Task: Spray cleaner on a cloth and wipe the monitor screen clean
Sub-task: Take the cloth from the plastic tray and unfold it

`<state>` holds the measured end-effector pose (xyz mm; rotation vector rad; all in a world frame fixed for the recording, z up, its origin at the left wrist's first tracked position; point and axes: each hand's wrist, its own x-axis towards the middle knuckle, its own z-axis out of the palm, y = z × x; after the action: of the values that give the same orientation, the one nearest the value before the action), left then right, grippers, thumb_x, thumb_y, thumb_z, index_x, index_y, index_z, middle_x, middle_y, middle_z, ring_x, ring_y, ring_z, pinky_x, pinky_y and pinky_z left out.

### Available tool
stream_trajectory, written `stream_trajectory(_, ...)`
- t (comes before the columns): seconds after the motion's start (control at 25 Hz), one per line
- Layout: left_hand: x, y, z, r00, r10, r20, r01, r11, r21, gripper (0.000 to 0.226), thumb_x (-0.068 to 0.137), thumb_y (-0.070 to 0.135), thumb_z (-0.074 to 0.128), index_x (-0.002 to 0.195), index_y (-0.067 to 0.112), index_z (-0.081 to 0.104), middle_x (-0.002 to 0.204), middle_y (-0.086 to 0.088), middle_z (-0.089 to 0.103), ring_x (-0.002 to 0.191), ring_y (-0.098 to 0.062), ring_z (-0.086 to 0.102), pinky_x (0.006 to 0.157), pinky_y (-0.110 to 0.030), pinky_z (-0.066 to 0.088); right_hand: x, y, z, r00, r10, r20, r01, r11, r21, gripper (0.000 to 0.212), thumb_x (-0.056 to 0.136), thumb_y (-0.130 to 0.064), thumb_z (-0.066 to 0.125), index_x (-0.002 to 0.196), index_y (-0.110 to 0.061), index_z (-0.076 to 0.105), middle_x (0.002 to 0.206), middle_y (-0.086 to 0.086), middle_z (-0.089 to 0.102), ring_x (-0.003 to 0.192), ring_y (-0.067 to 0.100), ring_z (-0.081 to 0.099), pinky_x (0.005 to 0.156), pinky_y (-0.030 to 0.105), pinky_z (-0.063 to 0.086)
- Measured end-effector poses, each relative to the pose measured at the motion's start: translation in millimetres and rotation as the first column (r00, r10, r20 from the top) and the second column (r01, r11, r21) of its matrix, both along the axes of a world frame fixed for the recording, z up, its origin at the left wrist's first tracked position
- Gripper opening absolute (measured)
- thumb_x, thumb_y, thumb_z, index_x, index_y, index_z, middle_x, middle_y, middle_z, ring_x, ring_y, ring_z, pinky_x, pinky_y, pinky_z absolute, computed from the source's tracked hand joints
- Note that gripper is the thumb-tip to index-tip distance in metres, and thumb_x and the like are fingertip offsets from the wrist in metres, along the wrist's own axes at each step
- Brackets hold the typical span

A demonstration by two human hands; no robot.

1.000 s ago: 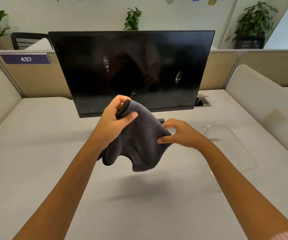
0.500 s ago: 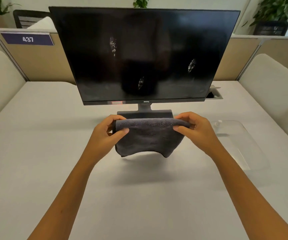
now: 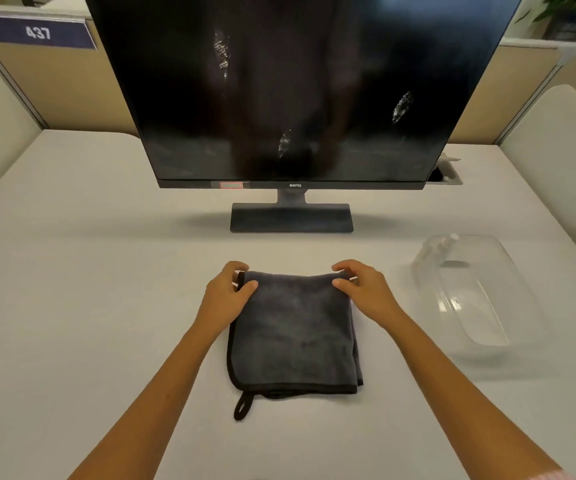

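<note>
A dark grey cloth (image 3: pixel 293 334) lies folded flat on the white desk, with its hanging loop at the near left corner. My left hand (image 3: pixel 225 296) pinches the cloth's far left corner. My right hand (image 3: pixel 362 289) pinches the far right corner. The black monitor (image 3: pixel 297 84) stands behind the cloth on its stand (image 3: pixel 291 218). Three whitish smudges show on the screen. A clear spray bottle (image 3: pixel 447 245) lies in a clear plastic tray to the right; only its white top is plain to see.
The clear tray (image 3: pixel 477 299) sits on the desk (image 3: pixel 89 271) right of the cloth. A cable opening (image 3: pixel 447 174) is behind the monitor's right corner. Beige partitions with a sign reading 437 (image 3: pixel 38 31) close off the back; padded dividers flank both sides.
Both hands brought the cloth down from mid-air and laid it folded flat on the desk. The view tilted downward and closer to the desk.
</note>
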<state>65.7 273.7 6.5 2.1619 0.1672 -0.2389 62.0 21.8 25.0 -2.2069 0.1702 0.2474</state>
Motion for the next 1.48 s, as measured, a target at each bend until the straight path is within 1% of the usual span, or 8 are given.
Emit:
stream_trajectory(0.12, -4.7, -12.7, -10.8, 0.975, 0.037, 0.217, -0.100, 0.952, 0.288, 0.035, 0.091, 0.019, 0.056, 0.125, 0.014, 0.051, 0.134, -0.012, 0.048, 0.121, -0.030, 0.045, 0.099, -0.043, 0.039, -0.7, 15.3, -15.5, 0.991, -0.105, 0.081, 0.111, 0.992, -0.064, 0.038, 0.094, -0.018, 0.054, 0.131, -0.014, 0.048, 0.133, 0.009, 0.053, 0.121, 0.026, 0.050, 0.104, 0.035, 0.039)
stream_trajectory(0.28, -32.2, -39.8, -25.9, 0.906, -0.270, 0.325, 0.100, 0.885, 0.455, 0.041, 0.089, 0.020, 0.056, 0.128, 0.010, 0.051, 0.143, -0.013, 0.042, 0.133, -0.031, 0.036, 0.105, -0.048, 0.033, -32.5, 38.0, -37.7, 0.935, 0.130, 0.330, 0.012, 0.918, -0.396, 0.041, 0.095, -0.025, 0.051, 0.133, -0.009, 0.048, 0.142, 0.011, 0.045, 0.133, 0.029, 0.038, 0.110, 0.040, 0.031)
stream_trajectory(0.64, -52.2, -74.4, -53.4, 0.905, -0.402, 0.137, 0.208, 0.700, 0.683, 0.060, 0.095, 0.042, 0.012, 0.149, 0.015, 0.016, 0.157, -0.006, 0.010, 0.145, -0.025, 0.006, 0.115, -0.045, 0.004, -40.9, 28.2, -74.4, 0.958, 0.277, 0.069, -0.179, 0.772, -0.609, 0.073, 0.087, -0.064, 0.002, 0.143, -0.021, -0.016, 0.153, -0.005, -0.020, 0.141, 0.013, -0.022, 0.114, 0.036, -0.013)
stream_trajectory(0.76, -47.9, -78.2, -53.0, 0.913, -0.390, 0.118, 0.208, 0.696, 0.687, 0.058, 0.098, 0.042, 0.020, 0.149, 0.016, 0.012, 0.158, -0.006, 0.006, 0.145, -0.025, 0.002, 0.114, -0.044, -0.002, -33.5, 24.6, -69.1, 0.962, 0.248, 0.117, -0.153, 0.840, -0.521, 0.068, 0.094, -0.056, 0.015, 0.145, -0.020, -0.010, 0.154, -0.005, -0.014, 0.144, 0.014, -0.011, 0.115, 0.032, -0.010)
stream_trajectory(0.88, -43.1, -80.7, -53.4, 0.916, -0.393, 0.080, 0.228, 0.675, 0.702, 0.060, 0.098, 0.044, 0.020, 0.149, 0.017, 0.005, 0.158, -0.005, 0.001, 0.145, -0.025, -0.002, 0.114, -0.045, -0.004, -30.8, 5.2, -45.4, 0.929, 0.110, 0.352, 0.019, 0.938, -0.345, 0.054, 0.098, -0.035, 0.041, 0.145, -0.012, 0.029, 0.152, 0.006, 0.030, 0.141, 0.025, 0.028, 0.116, 0.037, 0.021)
stream_trajectory(1.08, -40.8, -81.1, -55.9, 0.913, -0.402, 0.066, 0.238, 0.657, 0.715, 0.062, 0.097, 0.047, 0.017, 0.149, 0.017, 0.004, 0.159, -0.005, 0.001, 0.145, -0.026, -0.001, 0.115, -0.046, -0.002, -5.6, -61.1, 10.1, 0.655, -0.205, 0.728, 0.440, 0.886, -0.146, 0.024, 0.088, -0.019, 0.059, 0.109, -0.008, 0.063, 0.114, 0.013, 0.063, 0.106, 0.027, 0.057, 0.093, 0.039, 0.049)
stream_trajectory(1.28, -42.0, -81.5, -51.4, 0.904, -0.418, 0.087, 0.237, 0.662, 0.711, 0.078, 0.088, 0.054, -0.009, 0.148, 0.013, 0.020, 0.156, -0.008, 0.017, 0.143, -0.029, 0.015, 0.113, -0.047, 0.007, 17.5, -130.2, 28.7, 0.707, -0.519, 0.481, 0.611, 0.791, -0.044, 0.046, 0.082, -0.034, 0.070, 0.120, -0.015, 0.052, 0.124, 0.009, 0.049, 0.108, 0.021, 0.049, 0.089, 0.030, 0.043)
stream_trajectory(1.48, -41.6, -81.7, -51.5, 0.904, -0.421, 0.077, 0.255, 0.673, 0.694, 0.087, 0.083, 0.057, -0.020, 0.148, 0.014, 0.019, 0.156, -0.008, 0.016, 0.144, -0.029, 0.014, 0.114, -0.046, 0.006, 17.8, -146.7, 27.9, 0.767, -0.523, 0.372, 0.542, 0.838, 0.062, 0.025, 0.081, -0.031, 0.072, 0.093, -0.009, 0.067, 0.088, 0.005, 0.068, 0.086, 0.024, 0.064, 0.074, 0.027, 0.049)
